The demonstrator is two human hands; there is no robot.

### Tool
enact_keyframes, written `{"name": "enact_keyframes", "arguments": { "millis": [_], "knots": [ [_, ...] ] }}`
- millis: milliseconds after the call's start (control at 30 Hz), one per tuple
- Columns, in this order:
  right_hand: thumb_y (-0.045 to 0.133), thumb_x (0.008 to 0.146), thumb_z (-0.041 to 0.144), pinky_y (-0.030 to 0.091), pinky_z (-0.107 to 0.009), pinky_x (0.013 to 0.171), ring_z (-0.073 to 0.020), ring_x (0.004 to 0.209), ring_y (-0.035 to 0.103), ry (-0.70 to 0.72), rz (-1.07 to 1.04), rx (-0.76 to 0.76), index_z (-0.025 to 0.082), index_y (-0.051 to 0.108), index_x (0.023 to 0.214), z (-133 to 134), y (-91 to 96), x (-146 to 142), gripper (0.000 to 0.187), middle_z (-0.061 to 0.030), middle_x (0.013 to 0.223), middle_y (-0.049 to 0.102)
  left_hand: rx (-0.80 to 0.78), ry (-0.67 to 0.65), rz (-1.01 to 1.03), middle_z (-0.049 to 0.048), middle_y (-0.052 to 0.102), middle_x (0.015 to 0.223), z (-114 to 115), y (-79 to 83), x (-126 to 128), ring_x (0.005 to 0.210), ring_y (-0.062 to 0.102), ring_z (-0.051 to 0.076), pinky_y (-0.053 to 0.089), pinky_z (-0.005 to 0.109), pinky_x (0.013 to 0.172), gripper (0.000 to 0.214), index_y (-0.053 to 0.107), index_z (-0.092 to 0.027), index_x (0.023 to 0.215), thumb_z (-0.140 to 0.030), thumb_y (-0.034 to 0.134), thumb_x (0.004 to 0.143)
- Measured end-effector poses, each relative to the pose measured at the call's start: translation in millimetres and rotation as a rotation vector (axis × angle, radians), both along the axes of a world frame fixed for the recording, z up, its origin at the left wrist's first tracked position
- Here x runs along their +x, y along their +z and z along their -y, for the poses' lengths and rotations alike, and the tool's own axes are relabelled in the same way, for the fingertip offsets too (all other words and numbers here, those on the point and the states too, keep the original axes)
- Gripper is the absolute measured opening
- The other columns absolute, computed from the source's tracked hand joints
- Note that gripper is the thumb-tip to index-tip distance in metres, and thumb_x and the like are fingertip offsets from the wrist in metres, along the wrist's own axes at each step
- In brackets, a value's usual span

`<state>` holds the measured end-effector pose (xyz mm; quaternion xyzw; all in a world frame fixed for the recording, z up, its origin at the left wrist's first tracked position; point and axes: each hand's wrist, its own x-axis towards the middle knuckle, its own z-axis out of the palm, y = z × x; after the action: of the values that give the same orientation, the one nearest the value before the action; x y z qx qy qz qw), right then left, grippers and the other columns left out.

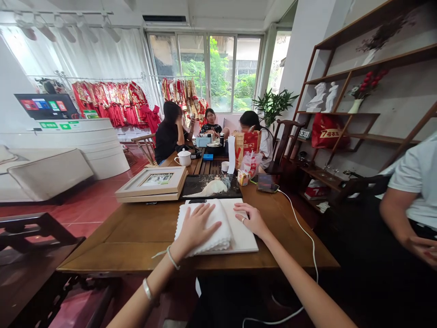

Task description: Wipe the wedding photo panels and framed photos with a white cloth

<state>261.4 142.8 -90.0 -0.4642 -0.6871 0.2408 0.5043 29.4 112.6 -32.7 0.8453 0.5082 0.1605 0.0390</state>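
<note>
My left hand lies flat with fingers spread on a folded white cloth. The cloth rests on a white flat board or book at the near edge of a long wooden table. My right hand rests open on the board's right part, a ring on one finger. Bracelets circle my left wrist.
Stacked picture frames and a dark tray sit beyond the board. A phone with a white cable lies at right. Three people sit at the far end. Another person's arm is at right. A dark chair stands at left.
</note>
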Motion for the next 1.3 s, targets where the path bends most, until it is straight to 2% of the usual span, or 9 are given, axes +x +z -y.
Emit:
{"name": "enact_keyframes", "arguments": {
  "millis": [133,267,433,800,900,1000,1133,1233,1300],
  "knots": [
    [0.063,0.072,0.021,0.046,-0.040,0.094,-0.0225,0.104,0.063,0.011,-0.013,0.008,0.019,0.073,0.088,-2,-1.6,1,0.019,-0.0108,0.109,0.068,0.029,0.072,-0.013,0.0078,0.043,0.142,-26,0.5,-19,0.132,0.034,0.031,0.022,0.056,0.107,0.057,0.041,-0.025,0.136,-0.055,0.042,0.088],
    [0.063,0.073,0.023,0.046,-0.040,0.093,-0.0223,0.103,0.063,0.026,-0.042,0.019,0.020,0.073,0.088,-3,-3.5,1,0.018,-0.0106,0.109,0.068,0.062,0.091,-0.033,0.0073,0.043,0.143,-33,-3.4,-24,0.133,0.033,0.029,0.025,0.054,0.105,0.056,0.040,-0.024,0.137,-0.054,0.040,0.089],
    [0.066,0.071,0.026,0.046,-0.041,0.093,-0.0236,0.103,0.063,0.048,-0.074,0.002,0.021,0.073,0.087,-4,-3.8,-1,0.018,-0.0102,0.108,0.069,0.067,0.079,-0.041,0.0059,0.042,0.143,-25,-2.5,-18,0.134,0.032,0.030,0.022,0.057,0.106,0.055,0.039,-0.026,0.137,-0.053,0.039,0.090],
    [0.066,0.071,0.025,0.043,-0.044,0.099,-0.0250,0.107,0.061,0.051,-0.025,-0.016,0.021,0.073,0.087,-5,-1.3,-2,0.018,-0.0101,0.105,0.070,0.002,-0.130,-0.009,0.0074,0.040,0.144,18,2.8,19,0.135,0.029,0.029,0.015,0.061,0.108,0.061,0.034,-0.025,0.140,-0.055,0.042,0.088],
    [0.064,0.070,0.021,0.043,-0.044,0.099,-0.0249,0.107,0.061,0.051,-0.008,-0.006,0.021,0.073,0.087,-5,-2.3,-1,0.019,-0.0098,0.106,0.070,-0.005,-0.103,-0.016,0.0081,0.040,0.144,7,2.6,26,0.135,0.029,0.030,0.015,0.063,0.107,0.061,0.034,-0.025,0.140,-0.055,0.040,0.088],
    [0.062,0.070,0.018,0.043,-0.044,0.098,-0.0246,0.106,0.062,0.051,0.000,-0.002,0.021,0.073,0.090,-5,-3.6,-1,0.023,-0.0096,0.108,0.069,0.002,-0.087,-0.034,0.0095,0.040,0.144,-16,2.7,30,0.134,0.030,0.031,0.017,0.062,0.107,0.059,0.033,-0.024,0.141,-0.054,0.039,0.090],
    [0.058,0.072,0.017,0.043,-0.043,0.099,-0.0234,0.108,0.060,0.031,-0.005,0.012,0.021,0.071,0.098,-6,-4.4,0,0.030,-0.0094,0.113,0.068,0.030,-0.128,-0.048,0.0093,0.041,0.143,-42,2.8,33,0.134,0.030,0.030,0.019,0.060,0.107,0.057,0.033,-0.025,0.140,-0.052,0.039,0.091],
    [0.054,0.075,0.019,0.042,-0.042,0.100,-0.0231,0.110,0.059,-0.019,-0.019,0.018,0.020,0.069,0.102,-7,-3.8,-1,0.031,-0.0096,0.115,0.066,0.049,-0.168,-0.056,0.0093,0.040,0.144,-45,2.1,33,0.134,0.030,0.029,0.019,0.060,0.107,0.056,0.032,-0.026,0.141,-0.051,0.038,0.091],
    [0.053,0.077,0.022,0.043,-0.043,0.100,-0.0234,0.110,0.059,-0.044,-0.030,0.004,0.020,0.069,0.102,-7,-3.2,-1,0.030,-0.0101,0.115,0.066,0.048,-0.192,-0.060,0.0094,0.038,0.145,-37,1.8,31,0.135,0.029,0.029,0.019,0.060,0.107,0.057,0.031,-0.025,0.141,-0.052,0.037,0.091]
  ]
}}
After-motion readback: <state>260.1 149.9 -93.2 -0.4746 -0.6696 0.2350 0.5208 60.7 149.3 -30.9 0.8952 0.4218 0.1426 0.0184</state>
